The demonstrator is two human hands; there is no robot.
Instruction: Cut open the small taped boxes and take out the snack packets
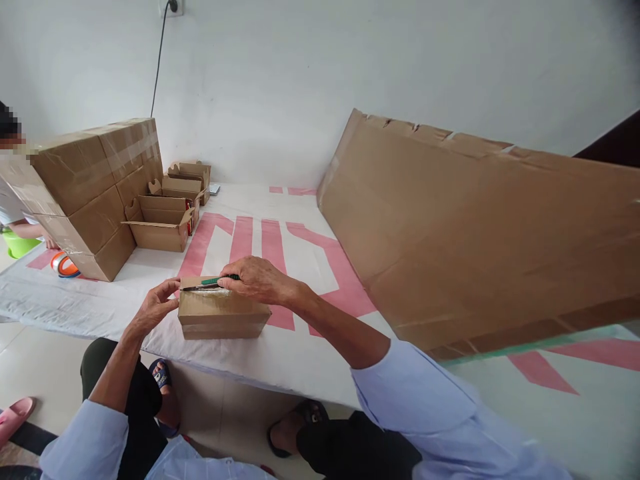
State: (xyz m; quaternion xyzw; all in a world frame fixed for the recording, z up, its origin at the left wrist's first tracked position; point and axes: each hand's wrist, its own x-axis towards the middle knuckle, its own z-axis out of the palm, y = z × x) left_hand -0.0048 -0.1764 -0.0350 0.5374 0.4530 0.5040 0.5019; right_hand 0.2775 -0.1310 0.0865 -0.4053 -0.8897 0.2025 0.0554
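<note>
A small taped cardboard box (224, 322) sits near the front edge of the cloth-covered table. My right hand (260, 279) is closed around a green utility knife (213, 282). The knife lies nearly flat over the top of the box, its blade pointing left towards the far left corner. At the box's left end, my left hand (156, 305) steadies it, with fingers and thumb against the corner. Clear tape shines on the top just below the knife.
Taped cartons (93, 193) are stacked at the left, beside open cardboard boxes (160, 233). An orange tape roll (64, 265) lies by the stack. A large cardboard sheet (475, 247) leans along the right. Another person's hand (50, 241) shows behind the cartons, near a green basin (21, 244).
</note>
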